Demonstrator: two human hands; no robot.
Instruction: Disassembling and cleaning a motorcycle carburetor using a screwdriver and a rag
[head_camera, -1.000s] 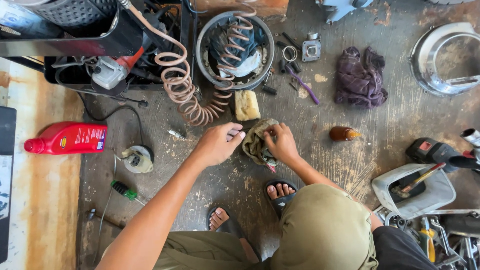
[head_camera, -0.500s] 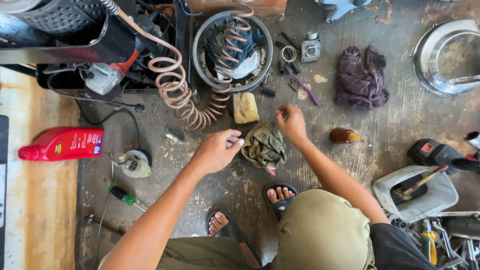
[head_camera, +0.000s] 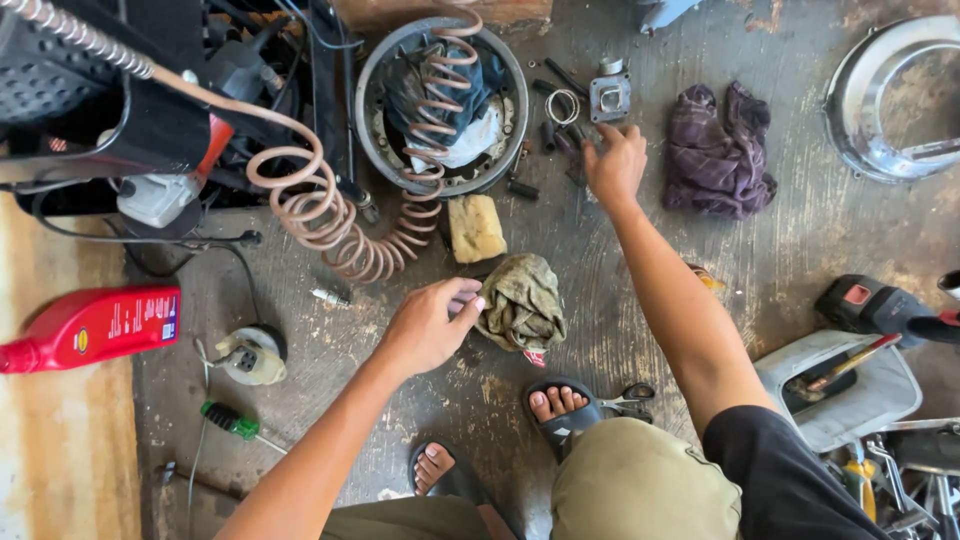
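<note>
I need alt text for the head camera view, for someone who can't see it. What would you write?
Seen from above, a person crouches on a stained workshop floor, right hand reaching to small metal parts beside a purple cloth, left hand pinching a small part by an olive rag. Nearby lie a coiled hose, a red bottle and a yellow sponge.

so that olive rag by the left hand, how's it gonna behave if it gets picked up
The olive rag lies crumpled in soft folds on the floor, so it would probably go floppy and drape. It looks like thin cloth, so likely light. The left hand pinches a small part beside it; lifting the rag one-handed seems easy, and it shouldn't roll or tip.
</note>
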